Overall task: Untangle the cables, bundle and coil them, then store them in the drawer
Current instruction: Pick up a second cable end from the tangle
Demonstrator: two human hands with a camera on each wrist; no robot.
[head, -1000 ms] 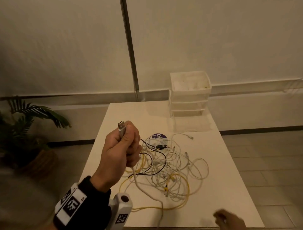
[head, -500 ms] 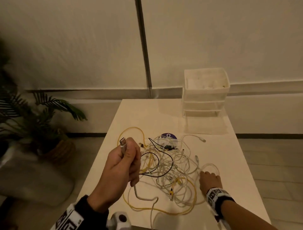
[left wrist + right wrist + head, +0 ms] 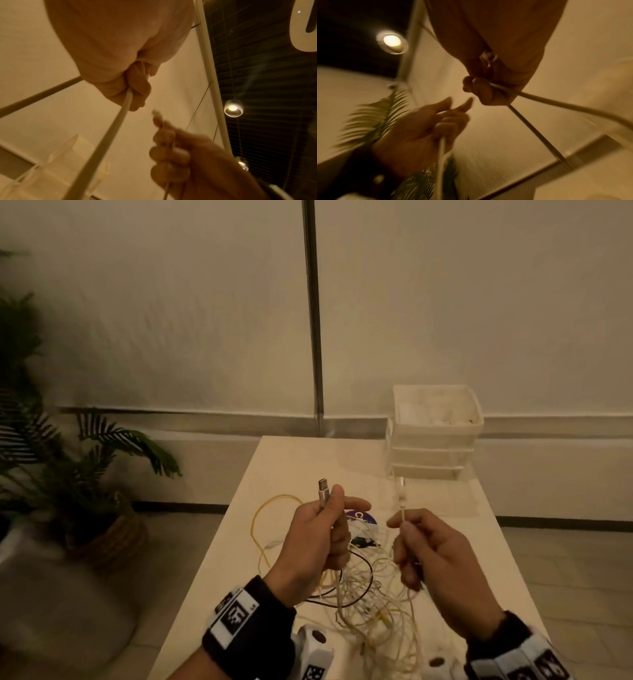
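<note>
My left hand (image 3: 334,510) is raised above the table and grips a white cable just below its silver plug (image 3: 323,492), which points up. My right hand (image 3: 401,524) is level with it and pinches a thin white cable, whose small white plug (image 3: 400,486) stands above the fingers. Both cables run down into a tangle of white, yellow and black cables (image 3: 371,594) on the white table (image 3: 308,460). In the left wrist view the curled fingers (image 3: 137,89) clamp the white cable (image 3: 109,129). In the right wrist view the fingers (image 3: 481,88) close round the thin cable (image 3: 556,103).
A white stack of drawers (image 3: 435,436) stands at the table's far right corner, its top tray open. A purple disc (image 3: 363,517) lies behind the tangle. A potted palm (image 3: 85,474) stands on the floor to the left. A yellow cable loop (image 3: 270,505) lies toward the table's left edge.
My right hand has come up off the table with a thin white cable end pinched in it. My left hand keeps its grip on the silver-plugged cable, now beside the right hand.
</note>
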